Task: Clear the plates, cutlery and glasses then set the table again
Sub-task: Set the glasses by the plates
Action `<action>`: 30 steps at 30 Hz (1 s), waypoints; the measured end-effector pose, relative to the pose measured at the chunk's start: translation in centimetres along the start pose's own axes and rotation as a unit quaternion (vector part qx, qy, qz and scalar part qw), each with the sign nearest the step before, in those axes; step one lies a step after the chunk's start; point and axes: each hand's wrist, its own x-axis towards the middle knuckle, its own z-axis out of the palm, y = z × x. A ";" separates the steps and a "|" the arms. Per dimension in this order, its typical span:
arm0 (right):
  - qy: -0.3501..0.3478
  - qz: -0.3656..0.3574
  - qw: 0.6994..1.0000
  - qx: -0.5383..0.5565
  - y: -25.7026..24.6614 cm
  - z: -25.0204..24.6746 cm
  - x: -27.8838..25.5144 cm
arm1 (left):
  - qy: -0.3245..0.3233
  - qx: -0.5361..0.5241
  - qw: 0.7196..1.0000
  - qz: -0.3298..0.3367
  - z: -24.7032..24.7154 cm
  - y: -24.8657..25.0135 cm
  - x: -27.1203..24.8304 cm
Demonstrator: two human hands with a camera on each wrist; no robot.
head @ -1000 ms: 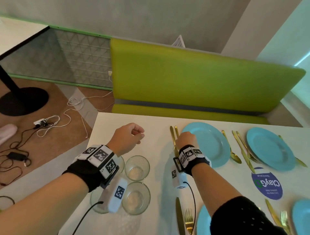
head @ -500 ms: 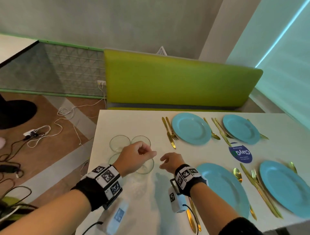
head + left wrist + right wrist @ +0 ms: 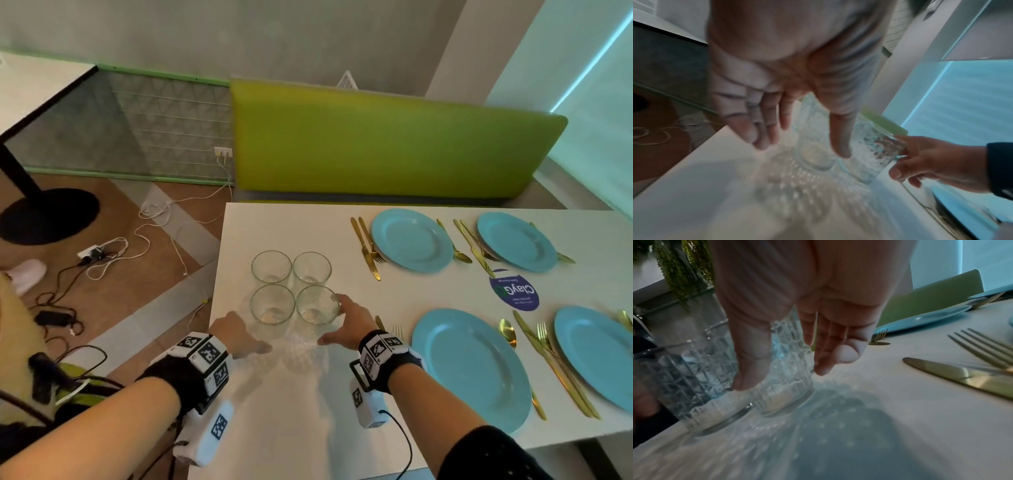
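Four clear cut glasses stand in a tight square near the left edge of the white table (image 3: 281, 411). My left hand (image 3: 246, 334) is open beside the near left glass (image 3: 272, 306), which in the left wrist view sits between thumb and fingers (image 3: 754, 129). My right hand (image 3: 337, 322) is open at the near right glass (image 3: 317, 306), thumb in front and fingers (image 3: 828, 353) along its right side (image 3: 785, 373). Neither hand grips. Four blue plates (image 3: 411, 240) (image 3: 469, 366) lie to the right with gold cutlery (image 3: 368, 246) beside them.
A round purple sticker (image 3: 513, 291) lies between the plates. A gold knife (image 3: 953, 373) and fork lie just right of my right hand. A green bench (image 3: 394, 137) backs the table's far side. Cables (image 3: 113, 246) and a black table base (image 3: 44, 219) are on the floor at left.
My right hand came back from the far plate's cutlery. Both hands, curled a moment ago, dropped to the table and opened on either side of the two near glasses.
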 end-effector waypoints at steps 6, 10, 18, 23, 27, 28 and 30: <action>0.031 -0.004 0.996 0.080 -0.4 1.4 0.8 | 0.074 -0.287 0.953 0.071 1.9 -0.1 2.1; 0.048 -0.004 0.993 0.104 0.0 2.3 0.9 | 0.104 -0.314 0.940 0.087 3.6 0.1 2.9; 0.083 -0.003 0.992 0.096 0.0 3.7 1.5 | 0.145 -0.367 0.914 0.090 4.8 0.4 3.5; 0.095 0.011 0.992 0.083 0.5 4.2 0.7 | 0.162 -0.367 0.910 0.103 5.4 -0.3 2.9; 0.104 0.025 0.992 0.070 1.2 3.3 -0.6 | 0.162 -0.382 0.903 0.110 5.7 -0.1 2.0; 0.110 0.028 0.991 0.065 1.5 2.7 -1.0 | 0.162 -0.380 0.904 0.114 5.7 0.2 1.8; 0.125 0.036 0.990 0.059 2.1 1.3 -1.5 | 0.157 -0.367 0.907 0.132 5.3 1.2 1.3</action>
